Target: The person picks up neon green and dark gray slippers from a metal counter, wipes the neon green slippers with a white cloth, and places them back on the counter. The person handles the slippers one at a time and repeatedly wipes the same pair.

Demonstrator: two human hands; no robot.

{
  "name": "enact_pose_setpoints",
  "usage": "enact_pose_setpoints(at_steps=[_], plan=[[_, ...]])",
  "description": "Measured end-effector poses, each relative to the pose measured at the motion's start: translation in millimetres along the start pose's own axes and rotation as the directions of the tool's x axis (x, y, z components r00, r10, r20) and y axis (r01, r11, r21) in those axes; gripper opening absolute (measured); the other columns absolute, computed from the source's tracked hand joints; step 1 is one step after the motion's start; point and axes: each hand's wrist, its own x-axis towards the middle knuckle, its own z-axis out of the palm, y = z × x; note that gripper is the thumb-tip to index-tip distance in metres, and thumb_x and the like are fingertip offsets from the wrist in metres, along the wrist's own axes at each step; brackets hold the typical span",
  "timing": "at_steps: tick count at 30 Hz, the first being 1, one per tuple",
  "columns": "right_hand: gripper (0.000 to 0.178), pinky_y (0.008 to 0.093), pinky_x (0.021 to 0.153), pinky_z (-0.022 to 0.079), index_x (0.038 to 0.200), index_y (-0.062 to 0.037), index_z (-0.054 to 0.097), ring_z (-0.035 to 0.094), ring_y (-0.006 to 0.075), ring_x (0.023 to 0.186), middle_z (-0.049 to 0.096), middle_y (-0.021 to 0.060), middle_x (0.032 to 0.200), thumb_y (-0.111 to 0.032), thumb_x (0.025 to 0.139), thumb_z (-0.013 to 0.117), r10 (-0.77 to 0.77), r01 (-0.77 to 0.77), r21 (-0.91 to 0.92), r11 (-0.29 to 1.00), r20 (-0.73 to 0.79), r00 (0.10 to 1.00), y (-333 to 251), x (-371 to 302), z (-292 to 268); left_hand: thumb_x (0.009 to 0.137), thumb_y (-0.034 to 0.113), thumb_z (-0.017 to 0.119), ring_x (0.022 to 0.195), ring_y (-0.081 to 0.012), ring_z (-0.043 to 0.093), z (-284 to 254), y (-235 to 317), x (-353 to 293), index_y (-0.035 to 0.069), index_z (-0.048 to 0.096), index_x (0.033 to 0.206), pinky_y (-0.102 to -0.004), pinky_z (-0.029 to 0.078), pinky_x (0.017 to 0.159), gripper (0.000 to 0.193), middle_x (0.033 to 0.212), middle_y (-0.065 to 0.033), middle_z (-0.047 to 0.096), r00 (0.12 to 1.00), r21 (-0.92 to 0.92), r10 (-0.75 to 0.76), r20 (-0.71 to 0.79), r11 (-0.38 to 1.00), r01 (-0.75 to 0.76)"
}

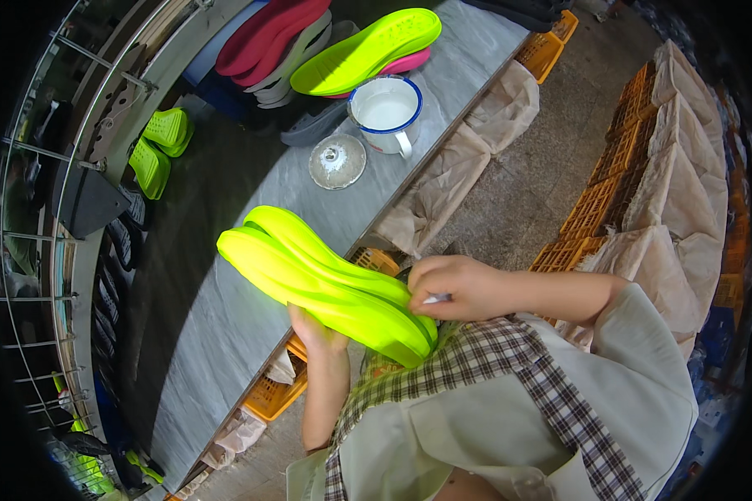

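Note:
A pair of neon-yellow shoe soles [326, 288] lies pressed together, slanting across the grey table's edge and my lap. My left hand [316, 332] grips the pair from below near the middle, its fingers partly hidden underneath. Beside the near right end of the soles, my right hand [449, 288] is closed in a fist. A small whitish piece [437, 298] pokes out between its fingers; its kind is too small to tell. Whether that piece touches the soles I cannot tell.
On the grey table [217, 334] stand a white enamel mug [386, 104] with a blue rim and its round lid [337, 162]. Stacked soles in red [271, 37], white and neon yellow [368, 52] lie behind. A curved wire guard [67, 225] borders the left; orange crates [618, 159] line the right.

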Motion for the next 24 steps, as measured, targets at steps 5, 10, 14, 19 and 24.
enact_pose_setpoints(at_steps=[5, 10, 14, 19, 24], plan=[[0.007, 0.0349, 0.070, 0.046, 0.080, -0.0045, 0.058, 0.057, 0.0272, 0.083, 0.056, 0.0083, 0.085, -0.010, 0.081, 0.062, 0.087, -0.088, -0.090, 0.992, -0.014, 0.996, 1.2, -4.4, 0.8, 0.096, 0.039, 0.038, 0.100, -0.0286, 0.058, -3.6, -3.0, 1.2, 0.004, 0.048, 0.122, -0.0423, 0.048, 0.086, 0.045, 0.113, -0.0139, 0.058, 0.997, -0.062, -0.077, 0.031, 0.995, 0.078], [0.007, 0.0346, 0.072, 0.047, 0.081, -0.0057, 0.059, 0.058, 0.0256, 0.084, 0.057, 0.0077, 0.086, -0.010, 0.080, 0.064, 0.077, -0.077, -0.005, 0.997, 0.036, 0.996, 2.4, -2.6, -2.4, 0.095, 0.039, 0.040, 0.102, -0.0284, 0.057, -4.2, -5.1, 0.7, 0.003, 0.048, 0.122, -0.0422, 0.048, 0.087, 0.045, 0.114, -0.0137, 0.057, 0.999, -0.037, -0.019, -0.025, 0.999, 0.018], [0.006, 0.0345, 0.070, 0.047, 0.080, -0.0057, 0.059, 0.058, 0.0260, 0.082, 0.056, 0.0073, 0.084, -0.008, 0.079, 0.064, 0.110, -0.113, -0.031, 0.993, -0.086, 0.990, -0.9, -2.3, -4.5, 0.095, 0.038, 0.039, 0.103, -0.0284, 0.057, -0.9, -6.9, 0.6, 0.003, 0.048, 0.122, -0.0422, 0.047, 0.088, 0.045, 0.115, -0.0138, 0.057, 0.999, -0.032, -0.030, 0.011, 0.999, 0.031], [0.007, 0.0333, 0.068, 0.047, 0.080, -0.0036, 0.059, 0.059, 0.0249, 0.079, 0.057, 0.0085, 0.083, -0.008, 0.079, 0.064, 0.015, -0.014, -0.024, 1.000, 0.016, 1.000, -2.5, -3.7, -3.3, 0.096, 0.038, 0.037, 0.102, -0.0286, 0.056, 3.4, -5.4, 1.5, 0.003, 0.048, 0.122, -0.0425, 0.047, 0.088, 0.045, 0.114, -0.0139, 0.057, 0.996, 0.011, 0.002, -0.089, 1.000, -0.001], [0.009, 0.0329, 0.068, 0.048, 0.082, -0.0036, 0.061, 0.059, 0.0242, 0.078, 0.059, 0.0085, 0.085, -0.008, 0.079, 0.067, 0.029, -0.031, -0.066, 0.997, -0.032, 0.999, 6.3, -4.3, -1.5, 0.096, 0.040, 0.038, 0.103, -0.0291, 0.056, -0.6, -4.5, -1.2, 0.003, 0.045, 0.124, -0.0423, 0.047, 0.089, 0.047, 0.116, -0.0148, 0.056, 0.998, -0.059, -0.057, 0.037, 0.996, 0.060]])
